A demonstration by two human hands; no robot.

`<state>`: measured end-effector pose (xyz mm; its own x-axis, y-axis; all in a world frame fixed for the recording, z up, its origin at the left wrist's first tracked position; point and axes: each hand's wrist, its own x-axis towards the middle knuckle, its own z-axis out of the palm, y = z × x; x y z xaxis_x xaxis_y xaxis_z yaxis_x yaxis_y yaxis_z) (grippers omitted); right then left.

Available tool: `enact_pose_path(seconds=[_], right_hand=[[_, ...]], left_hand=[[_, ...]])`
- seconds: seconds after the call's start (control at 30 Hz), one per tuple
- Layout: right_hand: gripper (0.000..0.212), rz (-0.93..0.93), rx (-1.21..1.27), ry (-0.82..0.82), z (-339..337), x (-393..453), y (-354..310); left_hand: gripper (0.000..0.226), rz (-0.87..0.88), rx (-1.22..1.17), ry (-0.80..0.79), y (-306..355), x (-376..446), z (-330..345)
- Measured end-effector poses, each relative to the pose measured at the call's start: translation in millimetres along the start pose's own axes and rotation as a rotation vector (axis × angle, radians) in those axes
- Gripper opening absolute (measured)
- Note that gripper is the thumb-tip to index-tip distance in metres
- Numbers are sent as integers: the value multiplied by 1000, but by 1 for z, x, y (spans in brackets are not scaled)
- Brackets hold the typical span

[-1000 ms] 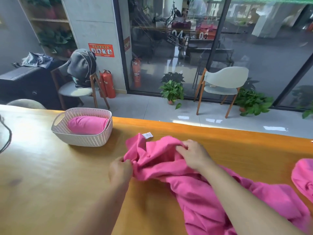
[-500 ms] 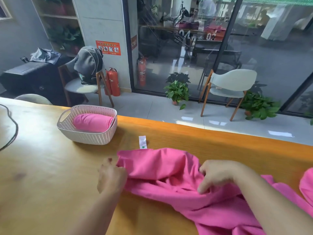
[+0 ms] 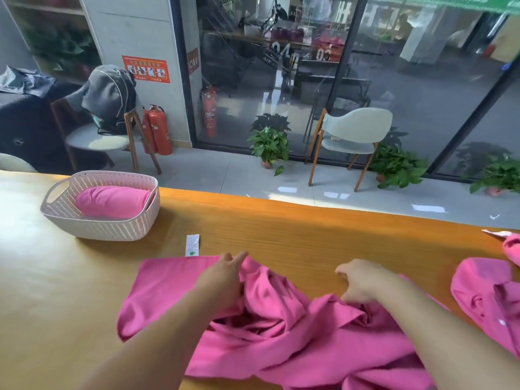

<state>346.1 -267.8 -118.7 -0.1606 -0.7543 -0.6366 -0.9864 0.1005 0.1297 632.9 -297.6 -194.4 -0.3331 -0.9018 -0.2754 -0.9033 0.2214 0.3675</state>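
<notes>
A large pink cloth (image 3: 281, 333) lies rumpled on the wooden table (image 3: 281, 229) in front of me, its left part spread flat. A white care label (image 3: 192, 244) sticks out from its far edge. My left hand (image 3: 222, 280) rests on the cloth near that far edge, fingers stretched forward. To the right, my right hand (image 3: 363, 282) has curled fingers that grip a bunched fold at the cloth's far right edge, with the thumb pointing left over bare table.
A white woven basket (image 3: 101, 223) stands at the far left of the table with a rolled pink cloth (image 3: 112, 201) inside. Another crumpled pink cloth (image 3: 484, 294) lies at the right edge. Beyond the table's far edge are chairs, potted plants and glass doors.
The cloth's left part has been spread flat. My left hand let go of the left corner and moved onto the far edge. My right hand shifted right along the cloth.
</notes>
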Motion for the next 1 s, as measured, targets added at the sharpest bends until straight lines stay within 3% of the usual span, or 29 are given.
enact_pose_path(seconds=[0.03, 0.1, 0.2, 0.23, 0.3, 0.37, 0.47, 0.53, 0.6, 0.7, 0.77, 0.83, 0.93, 1.0], right_hand=[[39, -20, -30, 20, 6, 2, 5], [24, -18, -41, 74, 11, 4, 15], [19, 17, 41, 157, -3, 4, 26], [15, 3, 95, 205, -7, 2, 27], [29, -90, 151, 248, -8, 2, 21], [45, -145, 67, 152, -3, 2, 7], [44, -106, -53, -32, 8, -5, -6], [36, -68, -94, -142, 6, -19, -8], [25, -32, -105, -268, 4, -29, -1], [22, -36, -124, -396, 7, -40, 9], [32, -65, -91, -331, 11, -42, 14], [28, -67, -36, -150, 6, -44, 24], [32, -45, 156, 327, -21, -67, 47], [28, -100, 262, 576, -31, -85, 54]], left_hand=[[41, 12, 102, -14, -1, 2, 0], [20, -65, 142, 125, 1, 6, -8], [20, -241, -81, 401, 2, 20, -21], [21, -240, -153, 417, 3, 24, -22], [34, -162, -192, 278, 14, 27, -22], [48, -62, -192, 160, 30, 29, -19], [52, 113, -19, 79, 58, 36, -16], [57, 147, 198, -87, 71, 39, -15], [54, 138, 389, -274, 81, 35, -15], [29, 136, 509, -339, 88, 30, -15], [19, 123, 356, -269, 88, 29, -21], [14, 80, 126, -101, 87, 26, -31], [18, 45, -75, 179, 94, 20, -51], [21, 0, -91, 254, 100, 18, -61]])
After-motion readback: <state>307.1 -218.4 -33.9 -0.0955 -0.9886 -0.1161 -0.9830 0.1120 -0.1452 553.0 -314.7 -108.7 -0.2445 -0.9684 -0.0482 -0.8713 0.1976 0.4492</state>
